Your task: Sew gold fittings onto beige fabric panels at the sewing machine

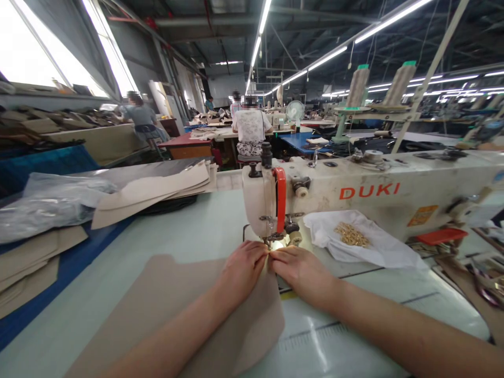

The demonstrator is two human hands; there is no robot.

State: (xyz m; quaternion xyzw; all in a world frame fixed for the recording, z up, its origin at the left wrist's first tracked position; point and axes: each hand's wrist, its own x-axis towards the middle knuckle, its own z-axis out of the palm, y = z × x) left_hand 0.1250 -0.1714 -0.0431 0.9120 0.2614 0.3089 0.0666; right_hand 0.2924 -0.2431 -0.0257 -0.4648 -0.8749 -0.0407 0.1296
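Beige fabric piece (169,310) flat on table, far edge at DUKI sewing machine (354,189) needle; left hand (242,270) and right hand (301,273) both curled, fingertips pinching that edge together; brass fittings (352,234) on white cloth right of needle

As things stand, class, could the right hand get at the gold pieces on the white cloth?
Probably yes: the gold pieces lie uncovered on the white cloth just beside the right hand, with nothing between them.
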